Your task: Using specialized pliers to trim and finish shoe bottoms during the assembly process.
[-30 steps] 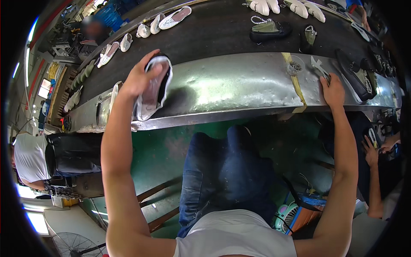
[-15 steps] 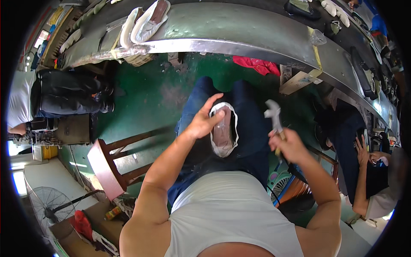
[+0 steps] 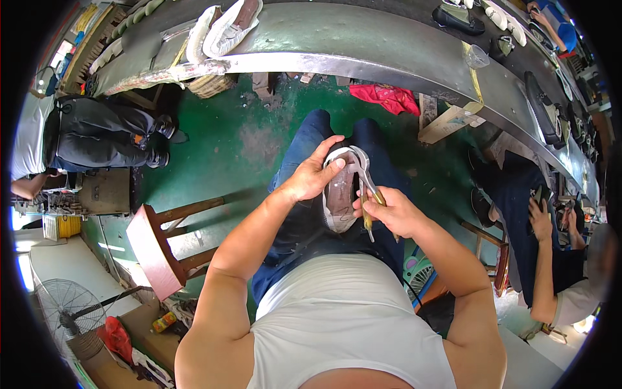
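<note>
A shoe upper (image 3: 339,204) with a pale rim and a brown sole-side face lies over my lap, its long axis pointing away from me. My left hand (image 3: 310,177) is closed around its far left side, thumb pressed on the brown face. Metal pincers (image 3: 365,174) with rounded jaws and yellowish handles are in my right hand (image 3: 398,214), fingers wrapped about the handles. Their jaws rest at the far right rim of the shoe upper, close to my left thumb. Whether the jaws pinch the rim material is too small to tell.
A long metal bench (image 3: 350,48) curves across the front, with pale shoe uppers (image 3: 233,29) at its left. A wooden stool (image 3: 155,253) stands to my left. One person (image 3: 103,136) stands at far left; another person (image 3: 547,240) works at right. Red cloth (image 3: 385,98) lies under the bench.
My right hand has swung left with the pincers, from out at the right to the far right rim of the shoe upper. My left hand still holds the shoe upper.
</note>
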Demonstrator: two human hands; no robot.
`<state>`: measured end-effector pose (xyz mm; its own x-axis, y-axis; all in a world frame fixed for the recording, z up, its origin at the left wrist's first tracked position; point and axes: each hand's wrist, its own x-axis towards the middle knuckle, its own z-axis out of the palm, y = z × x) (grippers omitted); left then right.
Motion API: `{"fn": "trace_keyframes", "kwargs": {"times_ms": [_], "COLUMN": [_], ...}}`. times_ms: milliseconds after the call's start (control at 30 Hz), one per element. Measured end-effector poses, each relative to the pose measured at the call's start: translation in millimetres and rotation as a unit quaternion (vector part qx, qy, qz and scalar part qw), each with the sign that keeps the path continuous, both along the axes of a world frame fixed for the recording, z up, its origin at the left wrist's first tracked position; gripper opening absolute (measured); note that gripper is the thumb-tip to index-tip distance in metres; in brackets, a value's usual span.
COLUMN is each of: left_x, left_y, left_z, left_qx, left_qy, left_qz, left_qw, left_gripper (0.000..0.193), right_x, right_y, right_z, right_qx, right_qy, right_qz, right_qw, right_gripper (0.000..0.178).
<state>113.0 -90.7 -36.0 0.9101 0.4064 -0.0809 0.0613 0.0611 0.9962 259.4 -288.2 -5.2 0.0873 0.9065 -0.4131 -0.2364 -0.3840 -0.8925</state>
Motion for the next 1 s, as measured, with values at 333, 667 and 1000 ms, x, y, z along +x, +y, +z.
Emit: {"fn": "trace_keyframes", "kwargs": {"times_ms": [333, 667, 1000], "left_x": [11.4, 15.7, -15.1], "left_y": [17.1, -8.4, -23.2], "left_z": [-26.4, -7.7, 76.4], "left_qx": [-0.120, -0.214, 0.353], "left_qy": [0.011, 0.021, -0.216], "left_qz": [-0.001, 0.096, -0.006], "left_qw": [0.993, 0.972, 0.911], "left_gripper": [0.046, 0.046, 0.100], "right_x": [-4.6, -11.9, 3.4], "right_y": [11.4, -3.4, -43.2], "right_z": [-64.7, -2.8, 17.3], "right_qx": [0.079, -0.023, 0.198], "right_qy": [-0.334, -0.489, -0.277], "right_qz": [-0.060, 0.064, -0.122], "right_qw": [0.937, 0.870, 0.932], "right_gripper": [0.022, 0.020, 0.023]}}
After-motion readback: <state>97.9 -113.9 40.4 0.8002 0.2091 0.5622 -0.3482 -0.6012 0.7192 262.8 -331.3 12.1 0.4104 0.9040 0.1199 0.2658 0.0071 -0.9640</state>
